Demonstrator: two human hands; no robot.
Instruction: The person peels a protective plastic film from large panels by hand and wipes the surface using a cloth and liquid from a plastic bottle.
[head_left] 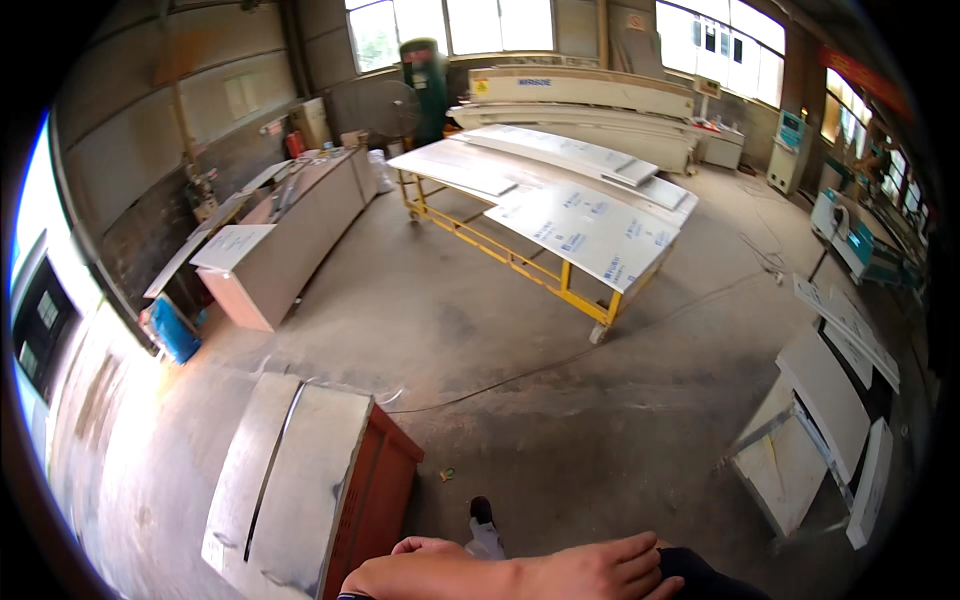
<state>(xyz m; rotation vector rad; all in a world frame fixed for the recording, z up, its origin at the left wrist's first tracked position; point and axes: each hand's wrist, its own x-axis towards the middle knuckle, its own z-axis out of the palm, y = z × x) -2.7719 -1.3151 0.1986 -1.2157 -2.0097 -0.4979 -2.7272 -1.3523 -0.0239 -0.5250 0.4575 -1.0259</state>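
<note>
My arms cross at the lower edge of the view. One hand (pixel 600 568) lies flat on the other forearm, its fingers (pixel 640 548) stretched out and pointing right, loose and grasping nothing. The other hand (pixel 425 547) shows only as a rounded shape just left of it; I cannot tell whether it is clenched or slack, nor which hand is my left and which my right.

Nearest to them is a cabinet (pixel 300 480) at lower left: pale grey top, red-brown side. Its long axis runs from the lower edge up and away, leaning slightly right. It stands on the concrete floor (pixel 560 400), just beside my arms but apart from them. My shoe (pixel 484 530) points up the frame, between cabinet and hands.

Farther off, a yellow-framed surface (pixel 520 262) carries white panels (pixel 590 232), running from upper left to lower right.
</note>
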